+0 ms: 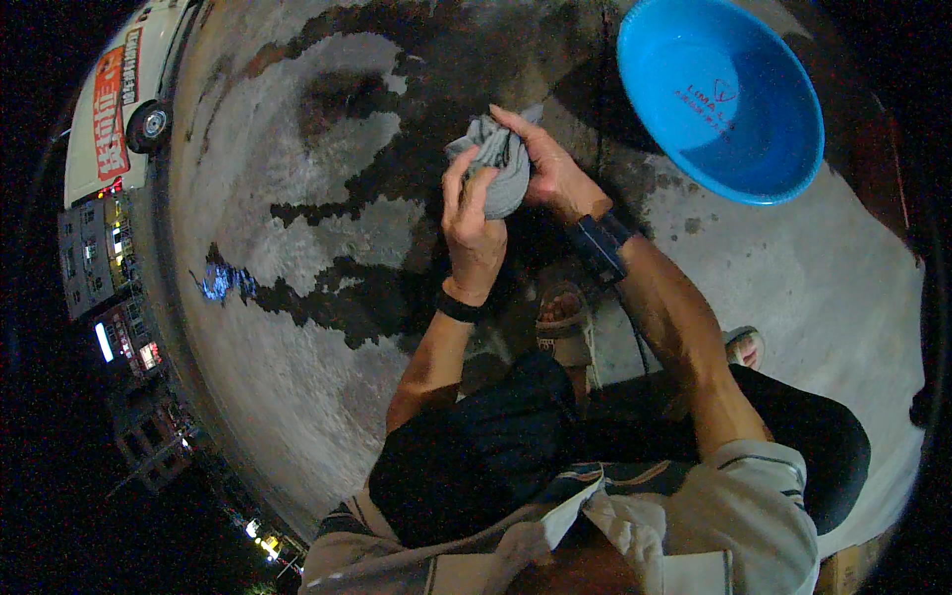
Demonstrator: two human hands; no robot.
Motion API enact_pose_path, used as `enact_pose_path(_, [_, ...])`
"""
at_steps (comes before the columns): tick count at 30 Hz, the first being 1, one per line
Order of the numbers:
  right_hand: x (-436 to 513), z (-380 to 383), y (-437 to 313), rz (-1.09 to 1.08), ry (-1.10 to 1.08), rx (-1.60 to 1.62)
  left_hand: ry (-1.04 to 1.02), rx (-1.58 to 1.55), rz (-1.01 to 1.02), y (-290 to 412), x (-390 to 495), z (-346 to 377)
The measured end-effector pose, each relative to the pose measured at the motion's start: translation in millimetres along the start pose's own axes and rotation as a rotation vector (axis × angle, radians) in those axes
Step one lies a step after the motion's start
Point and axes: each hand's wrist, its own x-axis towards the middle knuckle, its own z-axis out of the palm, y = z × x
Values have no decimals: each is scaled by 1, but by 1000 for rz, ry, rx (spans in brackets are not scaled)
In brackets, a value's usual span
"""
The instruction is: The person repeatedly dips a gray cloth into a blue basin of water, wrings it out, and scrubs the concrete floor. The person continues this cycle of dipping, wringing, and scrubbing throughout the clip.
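Note:
A bunched piece of grey ribbed fabric point(508, 190) with darker stripes is squeezed between both hands above the wet concrete. My left hand point(473, 238) grips its near left side, with the fingers curled over it. On the right side, my right hand point(552, 165) is closed around it, its thumb extended along the top. Folds and fingers hide part of the fabric, so its exact kind is unclear. To the right of the hands, apart from them, stands a blue plastic basin point(648, 82). Red printing marks its bottom; no contents show inside.
Dark wet streaks point(297, 297) spread leftward over the concrete ground point(312, 416). My sandalled feet, one in a sandal point(569, 338), are below the hands. A parked white van point(149, 67) with a red printed panel stands at the far left, near lit buildings point(89, 253).

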Motion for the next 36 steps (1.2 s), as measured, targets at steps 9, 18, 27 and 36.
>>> enact_pose_path(9, [0,-2,-4,-39,40,67,-142,-208,27,-1,6,-21])
enact_pose_path(18, [-3,-35,-9,55,106,148,-402,-717,-522,-43,6,-61])
enact_pose_path(27, [-45,-1,31,89,56,-745,-28,-1056,-1279,-101,8,-46])
enact_pose_path(36, [-32,4,53,160,85,-831,-123,-390,-894,-130,-10,-10])
